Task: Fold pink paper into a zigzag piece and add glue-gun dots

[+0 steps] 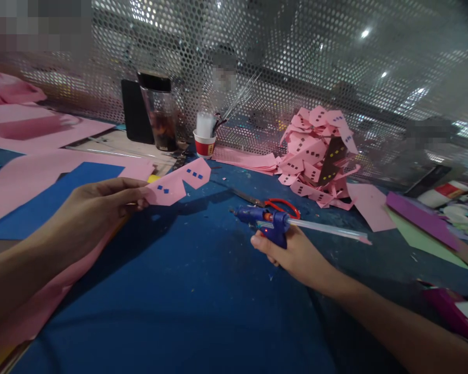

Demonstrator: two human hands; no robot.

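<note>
Between the thumb and fingers of my left hand (101, 210) is the near end of a pink paper cutout (175, 189). Small dark blue squares are stuck on it in two groups, and a notch splits its lower edge. My right hand (290, 254) is wrapped round the handle of a blue hot glue gun (271, 221), whose nozzle points left toward the cutout without touching it. A long clear glue stick (327, 227) juts from the gun's back. Just behind the gun lie scissors (283, 206) with red handles.
Pink cutouts with dark squares form a tall heap (315, 156) at the back right. A paper cup (205, 143) and a lidded jar of dark liquid (161, 117) stand by the perforated metal screen (257, 78). Pink and blue sheets (81, 184) cover the left; a magenta tool (448, 309) lies right.
</note>
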